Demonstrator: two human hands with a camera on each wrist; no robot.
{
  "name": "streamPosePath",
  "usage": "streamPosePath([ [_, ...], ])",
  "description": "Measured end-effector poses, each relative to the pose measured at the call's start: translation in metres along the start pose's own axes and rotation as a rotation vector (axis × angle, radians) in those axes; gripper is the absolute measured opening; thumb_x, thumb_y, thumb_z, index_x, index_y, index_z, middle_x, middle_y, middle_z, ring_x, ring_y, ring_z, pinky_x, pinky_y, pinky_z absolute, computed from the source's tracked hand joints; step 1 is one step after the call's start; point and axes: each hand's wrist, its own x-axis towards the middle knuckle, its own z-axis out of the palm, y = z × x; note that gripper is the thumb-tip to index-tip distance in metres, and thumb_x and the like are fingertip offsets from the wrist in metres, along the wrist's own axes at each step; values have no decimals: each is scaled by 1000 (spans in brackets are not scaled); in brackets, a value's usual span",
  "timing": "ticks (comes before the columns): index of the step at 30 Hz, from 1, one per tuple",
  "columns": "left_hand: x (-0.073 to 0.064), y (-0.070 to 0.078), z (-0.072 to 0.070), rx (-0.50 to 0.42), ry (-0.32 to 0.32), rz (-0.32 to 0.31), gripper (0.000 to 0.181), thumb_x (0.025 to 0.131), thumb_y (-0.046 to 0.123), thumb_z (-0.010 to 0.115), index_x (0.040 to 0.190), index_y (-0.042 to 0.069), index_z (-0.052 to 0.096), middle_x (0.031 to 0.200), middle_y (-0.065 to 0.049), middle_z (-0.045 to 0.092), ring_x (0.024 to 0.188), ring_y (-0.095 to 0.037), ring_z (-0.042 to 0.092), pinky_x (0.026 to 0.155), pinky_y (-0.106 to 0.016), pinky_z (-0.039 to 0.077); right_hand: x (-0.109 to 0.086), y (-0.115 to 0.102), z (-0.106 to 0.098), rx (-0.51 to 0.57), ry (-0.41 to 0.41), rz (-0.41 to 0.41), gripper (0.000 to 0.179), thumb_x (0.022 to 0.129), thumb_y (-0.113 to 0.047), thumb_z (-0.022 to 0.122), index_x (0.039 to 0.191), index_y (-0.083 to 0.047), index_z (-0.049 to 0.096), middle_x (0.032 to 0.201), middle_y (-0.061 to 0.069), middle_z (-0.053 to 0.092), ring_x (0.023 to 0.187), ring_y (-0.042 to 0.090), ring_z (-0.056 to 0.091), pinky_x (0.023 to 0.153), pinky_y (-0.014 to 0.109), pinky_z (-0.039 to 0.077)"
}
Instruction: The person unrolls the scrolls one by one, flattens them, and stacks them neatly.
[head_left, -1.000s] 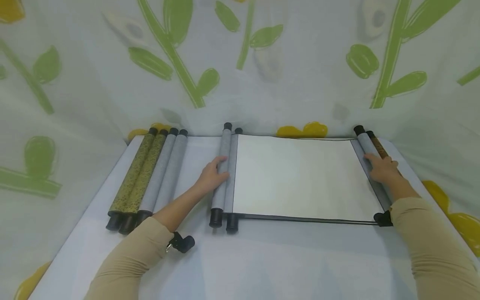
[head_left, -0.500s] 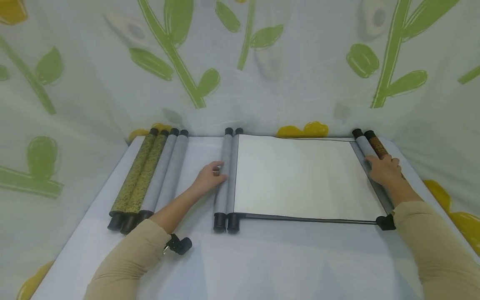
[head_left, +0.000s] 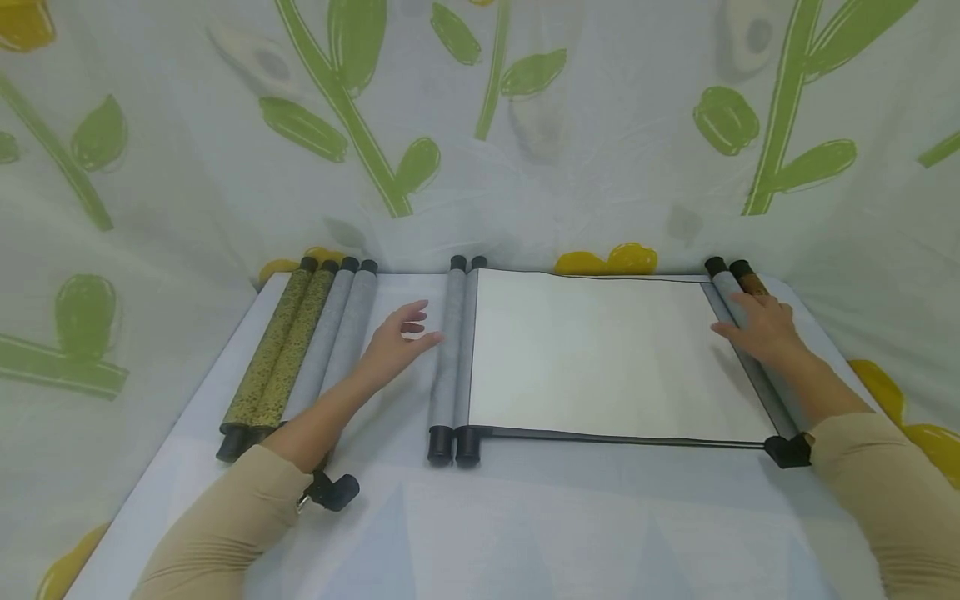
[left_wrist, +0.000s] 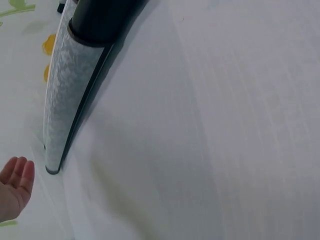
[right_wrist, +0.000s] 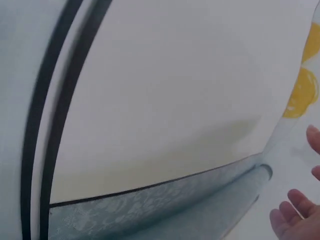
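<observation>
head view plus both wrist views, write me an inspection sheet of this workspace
Surface: white table, pale triangles on its near part.
Scrolls: one white-faced scroll lies spread, no writing visible; grey roll beside its left end; brown roll at far right; two yellow-green rolls and two grey rolls side by side at left.
Clutter: nothing seen.
Hands: left hand near the grey roll, thumb contact unclear; right hand at the scroll's right end, thumb and fingers spread apart.
Cables: nothing seen.
Surroundings: whitish backdrop with green leaves and yellow flowers.
</observation>
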Motion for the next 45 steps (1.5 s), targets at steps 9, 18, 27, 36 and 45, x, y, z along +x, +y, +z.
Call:
streamPosePath([
  [9,-6,-1,-17,-22,-67,60,84,84,27,72,151,14,23,154,-12,27,139,-30,30,111,-43,28,-1,-33,6,95,29,-100,98,85,-40,68,147,9,10,144,40,18,129,61,14,98,74,13],
  [18,-17,2,-36,119,-76,55,102,77,36,77,152,31,8,159,-3,13,144,-30,16,113,-51,19,-6,-61,14,149,29,-169,104,77,-36,76,148,4,13,146,36,22,132,55,18,101,70,18],
  [27,-32,-10,-45,171,-76,131,107,73,31,81,153,22,12,159,-8,11,145,-30,11,112,-56,15,-9,-91,24,233,35,-222,101,78,-34,77,150,1,14,150,30,20,136,48,18,105,65,19],
  [36,-49,-8,-68,200,-38,75,111,72,34,82,153,22,8,159,-9,7,144,-36,8,109,-62,15,-5,-128,29,293,47,-245,99,79,-33,76,151,-4,14,155,22,15,141,42,14,108,62,18],
  [45,-62,-11,-97,159,-9,57,109,74,28,81,153,28,5,160,-7,4,143,-38,9,106,-64,19,0,-160,36,347,34,-266,100,79,-35,76,151,-6,13,157,18,12,143,37,11,110,60,17],
])
